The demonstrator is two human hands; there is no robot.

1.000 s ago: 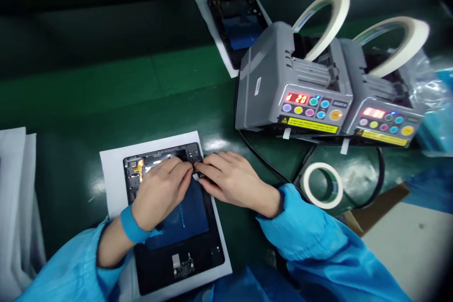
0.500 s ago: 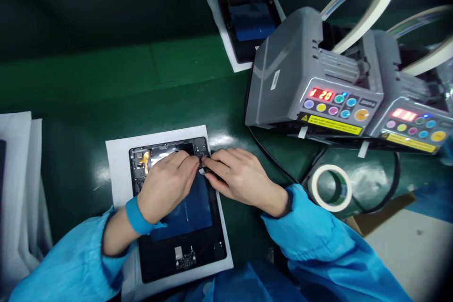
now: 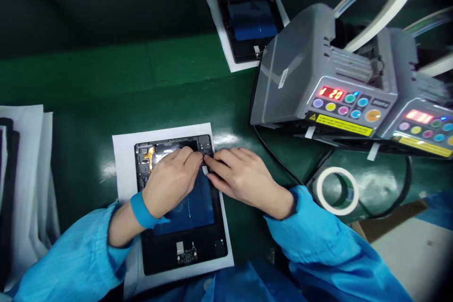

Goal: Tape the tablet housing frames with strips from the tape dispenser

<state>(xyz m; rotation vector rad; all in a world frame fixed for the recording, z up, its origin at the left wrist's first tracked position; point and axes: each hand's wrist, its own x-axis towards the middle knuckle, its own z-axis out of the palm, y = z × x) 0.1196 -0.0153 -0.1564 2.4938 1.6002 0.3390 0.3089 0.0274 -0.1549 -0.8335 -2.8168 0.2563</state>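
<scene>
An opened tablet housing [image 3: 159,255] lies on a white sheet [image 3: 123,165] in front of me, its inner parts and a blue panel [image 3: 201,207] showing. My left hand [image 3: 173,179] reaches over the housing with its fingers pinched near the upper right corner. From the right, my right hand [image 3: 244,177] meets it there, thumb and fingers closed together. The fingertips of both nearly touch. A small whitish tab [image 3: 205,170] shows just below them. Whatever the fingertips hold is too small and covered to name.
Two grey tape dispensers [image 3: 293,75] with lit displays stand at the right, a black cable [image 3: 276,160] beside them. A tape roll [image 3: 336,191] lies below. Another opened tablet [image 3: 244,52] rests on paper at the back. White sheets [image 3: 31,184] stand at the left.
The whole view has shifted slightly, so the dispensers appear further right. Both hands stay at the same corner of the housing, with little visible change in their grip.
</scene>
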